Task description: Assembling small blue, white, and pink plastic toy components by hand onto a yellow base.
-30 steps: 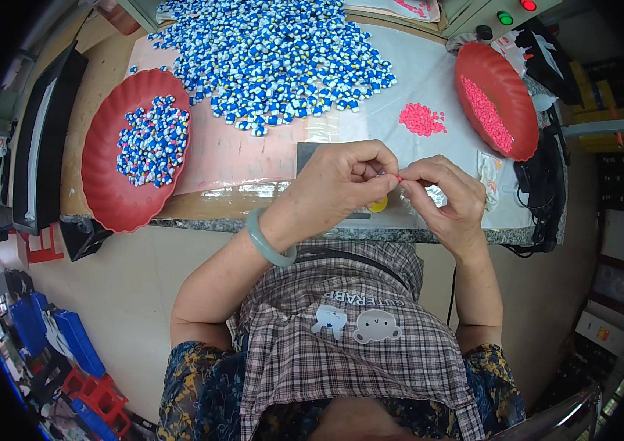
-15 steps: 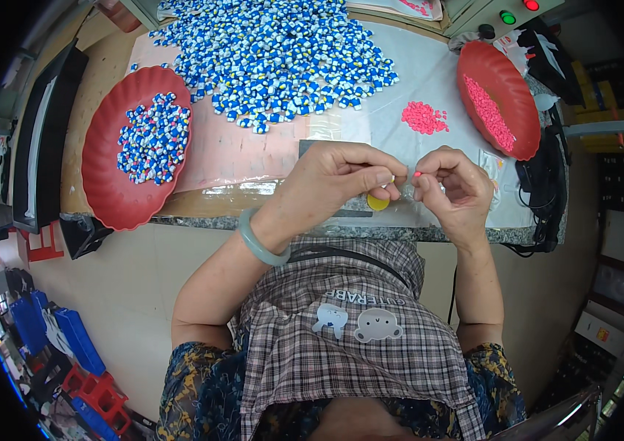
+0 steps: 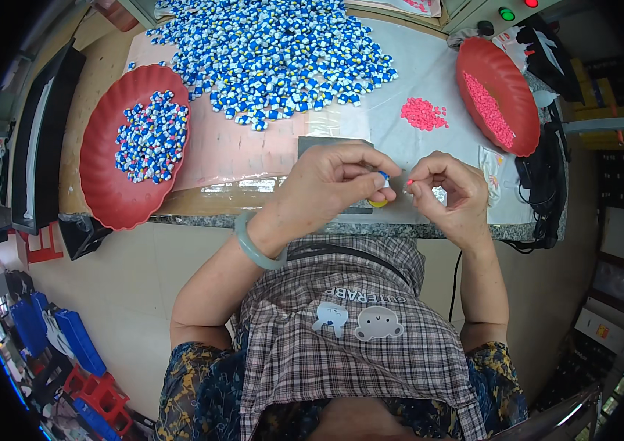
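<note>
My left hand (image 3: 327,182) is closed in a pinch over the table's front edge. Between its thumb and fingers a small blue-and-white piece (image 3: 385,178) shows, mostly covered by them. Just to the right, my right hand (image 3: 457,197) pinches a tiny pink piece (image 3: 410,182) at its fingertips, a short gap from the left hand. Under the left fingers part of a yellow round thing (image 3: 378,203) peeks out. Beyond my hands lies a large heap of blue-and-white pieces (image 3: 275,62), and a small pile of pink pieces (image 3: 424,114) is on the white sheet.
At the left a red scalloped bowl (image 3: 102,165) holds more blue-and-white pieces. A second red bowl (image 3: 514,84) with pink pieces stands at the right. Behind my left hand is a dark grey flat plate (image 3: 312,142). A long black tray (image 3: 29,187) lies far left; black cables (image 3: 543,198) hang at the right edge.
The piece in my left hand now shows its blue side. My right hand, with the pink piece, has shifted slightly left and down at the fingertips. Less of the yellow round thing shows.
</note>
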The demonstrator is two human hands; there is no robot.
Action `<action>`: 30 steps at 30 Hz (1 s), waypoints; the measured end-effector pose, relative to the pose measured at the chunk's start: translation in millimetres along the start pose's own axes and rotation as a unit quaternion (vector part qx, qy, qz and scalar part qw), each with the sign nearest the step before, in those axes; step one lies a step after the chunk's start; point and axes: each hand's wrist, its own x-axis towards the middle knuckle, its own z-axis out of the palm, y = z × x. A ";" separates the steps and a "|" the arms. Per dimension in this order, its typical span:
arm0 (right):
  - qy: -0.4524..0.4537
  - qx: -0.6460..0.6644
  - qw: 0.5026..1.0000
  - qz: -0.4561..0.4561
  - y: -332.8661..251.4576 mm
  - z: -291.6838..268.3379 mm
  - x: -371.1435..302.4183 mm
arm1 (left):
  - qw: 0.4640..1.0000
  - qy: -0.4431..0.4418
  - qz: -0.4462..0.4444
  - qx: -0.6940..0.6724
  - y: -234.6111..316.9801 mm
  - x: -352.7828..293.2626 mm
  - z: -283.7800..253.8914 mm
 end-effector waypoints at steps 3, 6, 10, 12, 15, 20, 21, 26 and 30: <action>0.013 -0.117 0.990 -0.078 -6.8 2.3 2.9 | 0.999 -0.005 -0.040 0.017 2.6 0.5 4.0; 0.021 -0.156 0.981 -0.112 -11.6 7.0 4.8 | 0.998 -0.005 -0.060 0.014 0.2 1.0 5.1; 0.018 -0.192 0.973 -0.130 -15.8 8.8 6.2 | 0.996 -0.003 -0.072 0.045 0.0 1.2 8.9; 0.023 -0.191 0.971 -0.140 -15.0 9.4 6.4 | 0.997 -0.006 -0.068 0.041 1.9 1.5 9.5; 0.021 -0.153 0.981 -0.114 -16.8 9.6 6.0 | 0.998 -0.017 -0.060 0.021 3.1 2.4 7.1; 0.016 -0.098 0.990 -0.099 -15.7 8.7 6.8 | 0.998 -0.031 -0.051 -0.023 3.6 3.2 3.6; 0.018 -0.090 0.991 -0.100 -14.9 8.8 6.5 | 0.998 -0.034 -0.051 -0.018 4.1 3.1 3.5; 0.000 -0.122 0.985 -0.123 -14.7 5.4 8.0 | 0.998 -0.039 -0.056 0.007 4.1 2.5 4.1; 0.010 -0.156 0.974 -0.166 -12.0 6.0 8.9 | 0.998 -0.037 -0.052 0.011 4.6 2.5 3.8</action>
